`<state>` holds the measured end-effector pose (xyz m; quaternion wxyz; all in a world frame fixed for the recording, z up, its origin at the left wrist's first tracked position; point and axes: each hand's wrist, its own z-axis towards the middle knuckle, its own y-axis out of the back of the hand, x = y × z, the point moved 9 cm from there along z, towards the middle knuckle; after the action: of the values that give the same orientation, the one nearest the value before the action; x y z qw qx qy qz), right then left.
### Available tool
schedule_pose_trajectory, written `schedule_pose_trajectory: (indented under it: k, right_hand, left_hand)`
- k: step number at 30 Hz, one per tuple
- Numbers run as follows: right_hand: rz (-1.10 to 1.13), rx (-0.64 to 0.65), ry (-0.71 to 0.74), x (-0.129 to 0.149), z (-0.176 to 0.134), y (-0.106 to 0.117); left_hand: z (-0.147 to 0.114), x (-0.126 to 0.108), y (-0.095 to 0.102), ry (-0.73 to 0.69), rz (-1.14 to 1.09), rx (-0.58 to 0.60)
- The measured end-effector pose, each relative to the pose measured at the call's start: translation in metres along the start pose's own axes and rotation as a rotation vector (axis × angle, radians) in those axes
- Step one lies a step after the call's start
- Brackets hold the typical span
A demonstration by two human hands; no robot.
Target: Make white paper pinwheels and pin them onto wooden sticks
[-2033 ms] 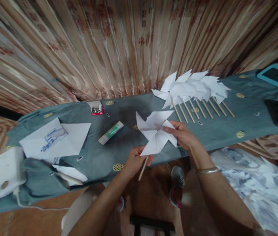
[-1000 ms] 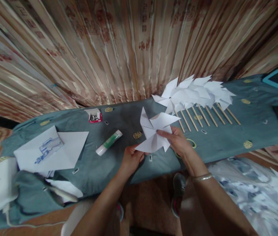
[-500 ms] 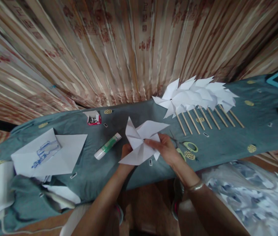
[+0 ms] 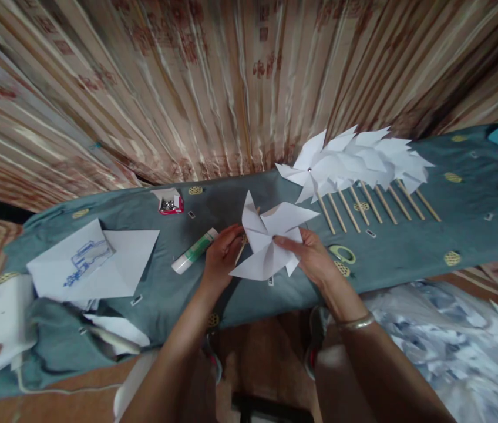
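Observation:
A white paper pinwheel (image 4: 266, 252) is gripped by my right hand (image 4: 317, 258), the thumb pressed near the pin at its centre. Its folded blades spread out over the table. At its left side, my left hand (image 4: 222, 252) is closed around a thin wooden stick (image 4: 241, 249), which shows partly behind the paper. Whether stick and pinwheel are joined I cannot tell. A glue stick (image 4: 195, 251) lies just left of my left hand. Beside my right hand, scissors (image 4: 342, 254) with light green handles are mostly hidden by the hand.
Several pinwheels on sticks (image 4: 363, 161) overlap in a row at the back right. A small red box of metal pins (image 4: 170, 204) stands open at the back left. Paper sheets (image 4: 130, 258) and a white device (image 4: 4, 323) lie left. A plastic bag of paper pieces (image 4: 447, 346) is at lower right.
The pinwheel and both hands have shifted slightly right and up in view. My left hand has come out from behind the paper, and the stick now shows in it.

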<state>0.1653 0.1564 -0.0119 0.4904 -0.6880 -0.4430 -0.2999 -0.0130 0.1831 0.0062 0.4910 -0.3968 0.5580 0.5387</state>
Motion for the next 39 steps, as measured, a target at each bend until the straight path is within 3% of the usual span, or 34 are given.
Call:
schedule_pose_trajectory:
  k: [3, 6, 10, 13, 16, 39]
  right_hand:
    - [-0.047, 0.005, 0.023, 0.0, -0.002, 0.002]
    - [-0.091, -0.017, 0.038, 0.001, -0.005, 0.004]
    - [-0.145, -0.081, 0.084, 0.007, -0.01, 0.005]
    - [-0.155, -0.077, 0.104, 0.01, -0.015, 0.001]
    - [-0.138, -0.062, 0.106, 0.008, -0.018, -0.002]
    - [-0.059, 0.054, -0.013, -0.013, -0.032, -0.019]
  left_hand:
    - [-0.001, -0.005, 0.008, -0.005, 0.056, -0.038]
    - [-0.007, -0.005, 0.01, 0.09, -0.116, -0.07]
    - [-0.014, -0.017, -0.009, 0.139, -0.32, 0.036]
    - [-0.016, -0.02, -0.027, 0.199, -0.369, 0.127]
    - [-0.019, -0.017, -0.032, 0.249, -0.325, 0.132]
    - [-0.036, -0.01, -0.022, 0.298, -0.338, 0.029]
